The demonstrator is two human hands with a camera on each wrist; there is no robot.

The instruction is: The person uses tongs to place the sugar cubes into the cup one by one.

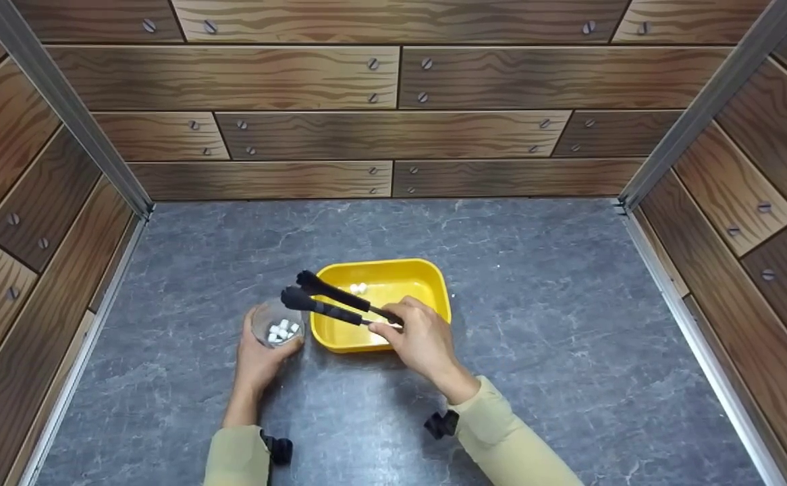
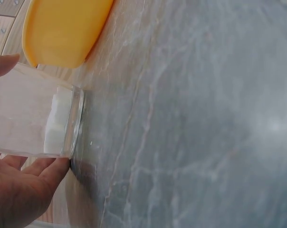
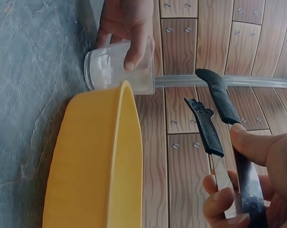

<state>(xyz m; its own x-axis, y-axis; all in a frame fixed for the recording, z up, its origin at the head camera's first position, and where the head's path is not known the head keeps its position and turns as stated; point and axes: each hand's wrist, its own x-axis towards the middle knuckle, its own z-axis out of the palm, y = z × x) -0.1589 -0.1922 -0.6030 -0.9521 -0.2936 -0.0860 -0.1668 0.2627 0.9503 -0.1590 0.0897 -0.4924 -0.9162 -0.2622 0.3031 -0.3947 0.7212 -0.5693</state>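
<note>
My left hand (image 1: 258, 364) grips a clear glass (image 1: 268, 316) that holds several small white cubes (image 1: 283, 329). In the left wrist view the glass (image 2: 22, 111) stands upright on the floor, the cubes in a low heap at its bottom. My right hand (image 1: 427, 341) holds black-tipped tongs (image 1: 339, 313) over a yellow tub (image 1: 437, 283), their ends reaching towards the glass. The right wrist view shows the tongs' ends (image 3: 207, 130) apart, with nothing visible between them. Inside the tub lie a few white cubes (image 1: 358, 288); the tongs and right hand partly hide its inside.
The tub stands just right of the glass on a grey marbled surface (image 1: 555, 324). Wood-patterned panels (image 1: 393, 135) rise at the back and both sides, with metal strips (image 1: 694, 344) along the side edges. Tiny white specks (image 1: 498, 266) dot the surface right of the tub.
</note>
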